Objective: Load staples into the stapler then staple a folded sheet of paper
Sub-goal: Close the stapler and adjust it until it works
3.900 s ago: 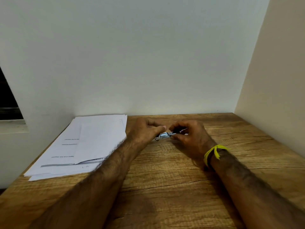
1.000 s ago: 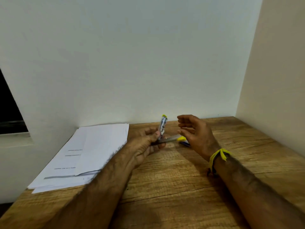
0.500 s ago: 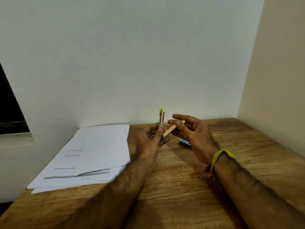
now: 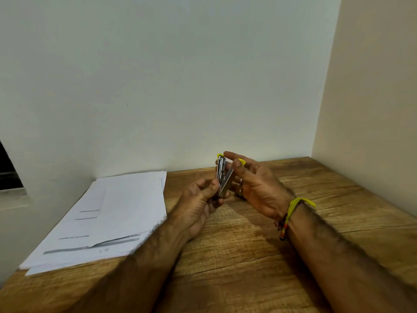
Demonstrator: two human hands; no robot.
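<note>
**Small stapler held open above the desk**

The small silver metal stapler with yellow plastic tips (image 4: 222, 177) stands nearly upright between both hands, above the wooden desk (image 4: 248, 256), its two arms splayed in a narrow V. The left hand (image 4: 200, 199) pinches it near the hinge, thumb against its side. The right hand (image 4: 255, 186) reaches its forefinger and thumb to the upper ends, its other fingers loosely spread. It looks light, rigid and slick, with a sprung arm likely to snap shut; gripping low by the hinge seems safest. A stack of printed white paper sheets (image 4: 108, 213) lies to the left, near plain pale walls (image 4: 180, 75) meeting in a corner.
</note>
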